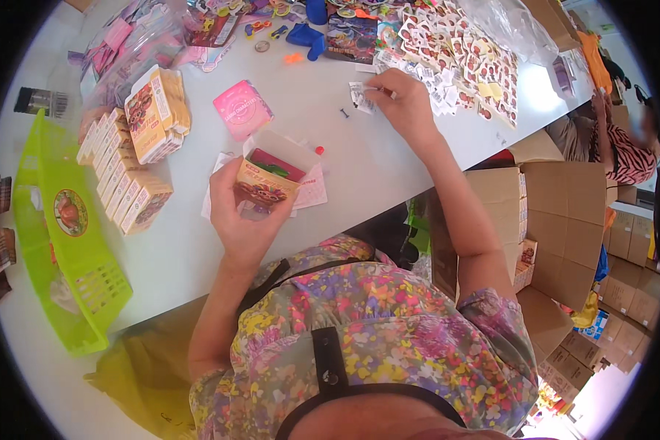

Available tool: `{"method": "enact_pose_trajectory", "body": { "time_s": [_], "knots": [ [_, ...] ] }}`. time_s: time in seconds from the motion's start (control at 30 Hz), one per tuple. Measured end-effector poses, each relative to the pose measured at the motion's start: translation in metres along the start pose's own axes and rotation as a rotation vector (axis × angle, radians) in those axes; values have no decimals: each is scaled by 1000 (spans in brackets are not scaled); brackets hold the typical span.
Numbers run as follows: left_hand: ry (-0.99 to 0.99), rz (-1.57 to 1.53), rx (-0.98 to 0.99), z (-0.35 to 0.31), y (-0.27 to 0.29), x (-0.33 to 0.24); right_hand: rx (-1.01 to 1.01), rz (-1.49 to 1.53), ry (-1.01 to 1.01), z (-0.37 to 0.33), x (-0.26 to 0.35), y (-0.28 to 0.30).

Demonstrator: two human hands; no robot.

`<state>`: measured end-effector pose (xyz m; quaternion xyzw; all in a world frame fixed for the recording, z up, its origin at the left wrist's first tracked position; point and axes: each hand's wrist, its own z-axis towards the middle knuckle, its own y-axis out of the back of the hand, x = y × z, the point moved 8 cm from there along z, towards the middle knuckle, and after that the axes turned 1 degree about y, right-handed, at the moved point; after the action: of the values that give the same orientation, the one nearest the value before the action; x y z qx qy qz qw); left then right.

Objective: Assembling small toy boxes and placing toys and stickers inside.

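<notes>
My left hand [243, 224] is wrapped round a small yellow-orange printed carton [262, 189]. The carton's top flaps stand open, and something dark red and green shows inside. Out over the table, my right hand [405, 104] pinches the edge of a small white printed slip [360, 98]. A heap of similar slips [436, 88] lies just to the right of it. Left of the carton's top is a pink square card [243, 110], and pale printed sheets [314, 189] lie beneath the carton.
Closed yellow cartons [136, 187] are stacked on the left, beside a green plastic basket [66, 257]. Sticker sheets [484, 59], blue plastic pieces [306, 37] and clear bags cover the far side. A large open cardboard box [565, 220] stands at right; another person [623, 150] sits beyond.
</notes>
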<state>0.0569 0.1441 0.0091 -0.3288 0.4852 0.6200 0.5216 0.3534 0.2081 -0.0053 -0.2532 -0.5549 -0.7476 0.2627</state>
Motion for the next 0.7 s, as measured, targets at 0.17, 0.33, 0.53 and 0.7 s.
{"method": "enact_pose_trajectory", "body": {
  "time_s": [0.17,0.33,0.53,0.7],
  "knots": [
    [29,11,37,1,-6,3,152,-188,16,13,11,-16],
    [71,-39,28,-1,-6,4,90,-408,245,4,30,-21],
    [9,4,29,-3,-3,1,27,-313,212,-7,24,-8],
    [34,-40,19,-2,-1,1,59,-263,189,-18,31,-7]
  ]
}}
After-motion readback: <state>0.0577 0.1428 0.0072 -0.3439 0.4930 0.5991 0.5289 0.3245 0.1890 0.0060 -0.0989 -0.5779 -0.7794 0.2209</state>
